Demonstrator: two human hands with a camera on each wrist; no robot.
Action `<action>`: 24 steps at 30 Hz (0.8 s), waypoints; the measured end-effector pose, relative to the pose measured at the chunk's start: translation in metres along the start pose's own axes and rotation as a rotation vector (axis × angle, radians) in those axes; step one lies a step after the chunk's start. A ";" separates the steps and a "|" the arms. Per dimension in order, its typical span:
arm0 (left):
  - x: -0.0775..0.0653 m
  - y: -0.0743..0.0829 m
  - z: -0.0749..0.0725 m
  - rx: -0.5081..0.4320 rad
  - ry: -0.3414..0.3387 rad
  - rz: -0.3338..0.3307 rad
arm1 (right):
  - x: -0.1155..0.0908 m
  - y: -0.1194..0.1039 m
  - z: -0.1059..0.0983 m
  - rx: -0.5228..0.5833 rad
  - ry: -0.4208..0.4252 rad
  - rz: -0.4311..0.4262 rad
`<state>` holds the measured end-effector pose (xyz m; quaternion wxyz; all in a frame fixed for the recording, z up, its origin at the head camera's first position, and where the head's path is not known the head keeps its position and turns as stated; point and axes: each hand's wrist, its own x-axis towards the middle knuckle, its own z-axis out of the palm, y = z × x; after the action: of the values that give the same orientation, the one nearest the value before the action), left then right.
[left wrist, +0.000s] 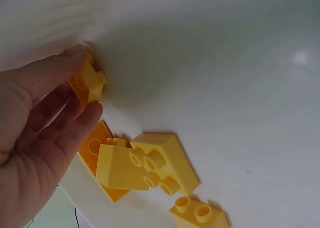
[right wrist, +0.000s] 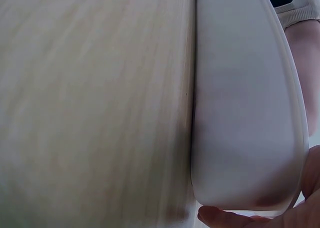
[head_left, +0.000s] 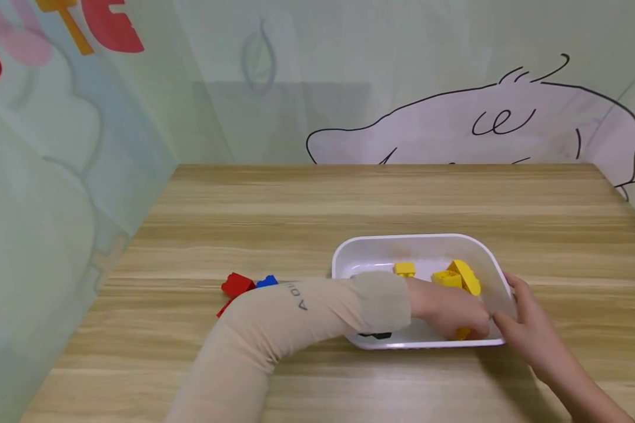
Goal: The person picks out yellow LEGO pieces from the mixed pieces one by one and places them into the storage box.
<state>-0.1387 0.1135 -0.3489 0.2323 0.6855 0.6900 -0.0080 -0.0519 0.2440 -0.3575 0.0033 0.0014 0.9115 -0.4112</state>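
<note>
Inside the white bin (head_left: 370, 242), my left hand (head_left: 451, 309) reaches toward the front right corner. The left wrist view shows its thumb and fingers pinching a small yellow toy brick (left wrist: 90, 85) against the bin's wall. Several other yellow bricks (left wrist: 172, 163) lie loose on the bin floor beside that hand. My right hand (head_left: 534, 329) grips the right end of the bin, thumb at the rim and fingers outside; the right wrist view shows its fingertips (right wrist: 217, 217) against the outer wall. My left sleeve covers part of the bin's left half.
Red bricks (head_left: 238, 285) and a blue brick (head_left: 267, 281) lie on the wooden table (head_left: 275, 205) left of the bin, partly behind my left forearm. A black piece (head_left: 378, 335) shows at the bin's front left. A printed wall stands behind the table.
</note>
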 end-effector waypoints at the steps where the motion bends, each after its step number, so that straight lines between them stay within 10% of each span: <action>1: 0.004 -0.003 0.003 -0.003 0.004 -0.003 | 0.000 0.000 0.000 -0.002 0.002 -0.001; 24: 0.028 -0.019 0.019 -0.073 0.051 -0.027 | 0.001 0.002 0.000 -0.012 -0.004 0.017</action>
<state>-0.1495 0.1324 -0.3814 0.2393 0.6672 0.7047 0.0313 -0.0526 0.2456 -0.3593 0.0084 0.0083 0.9140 -0.4055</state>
